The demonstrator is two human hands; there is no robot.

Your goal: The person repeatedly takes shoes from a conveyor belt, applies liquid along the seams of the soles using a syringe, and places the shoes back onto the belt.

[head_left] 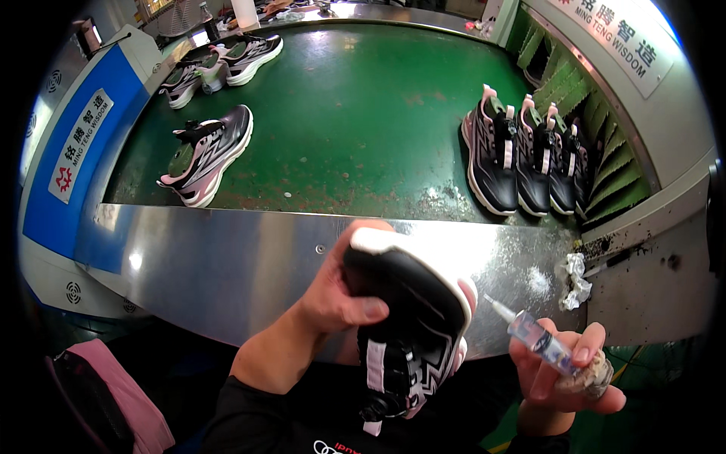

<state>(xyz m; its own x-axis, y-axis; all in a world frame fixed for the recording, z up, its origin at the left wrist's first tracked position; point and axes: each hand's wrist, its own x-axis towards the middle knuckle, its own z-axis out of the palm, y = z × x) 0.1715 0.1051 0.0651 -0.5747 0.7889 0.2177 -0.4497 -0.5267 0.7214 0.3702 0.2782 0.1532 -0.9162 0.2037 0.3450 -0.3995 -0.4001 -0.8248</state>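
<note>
A black sneaker (412,303) with pink and white trim is held toe-up in front of me. My left hand (336,291) is closed round its front part, thumb across the dark upper. Its white sole edge faces up and to the right. In my right hand (538,382) is a clear syringe (541,340) with a tapered nozzle, which points up-left at the shoe's sole edge and stays apart from it. A crumpled beige wad (594,378) sits at the syringe's rear end, among the fingers.
Beyond a metal ledge (227,242) lies a green conveyor belt (370,113). Several matching sneakers (491,163) stand at its right, beside green flaps (612,159). One sneaker (215,155) rests on the left, others (253,60) farther back. Crumpled white paper (575,284) lies on the ledge's right.
</note>
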